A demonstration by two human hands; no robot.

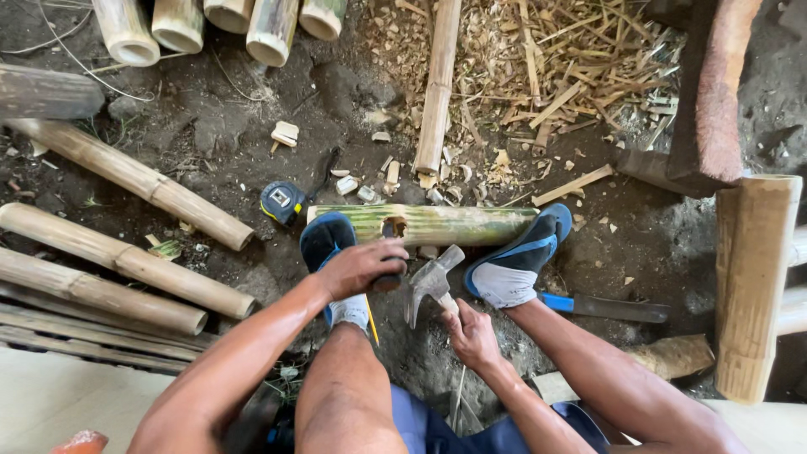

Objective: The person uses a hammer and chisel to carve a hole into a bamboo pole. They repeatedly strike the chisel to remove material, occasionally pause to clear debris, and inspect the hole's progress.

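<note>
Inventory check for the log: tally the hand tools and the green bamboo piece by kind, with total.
Claw hammer: 1
Chisel under left hand: 1
Tape measure: 1
Blue-handled tool: 1
Green bamboo piece: 1
Total: 5

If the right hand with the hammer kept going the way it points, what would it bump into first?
Probably the green bamboo piece. The right hand aims the hammer up toward it, near the hole beside the left hand. Depth is unclear.

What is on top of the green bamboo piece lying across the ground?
Both shoes press on the green bamboo piece: left shoe, right shoe. A cut hole shows on top; its inside is dark, partly covered by the left hand.
</note>
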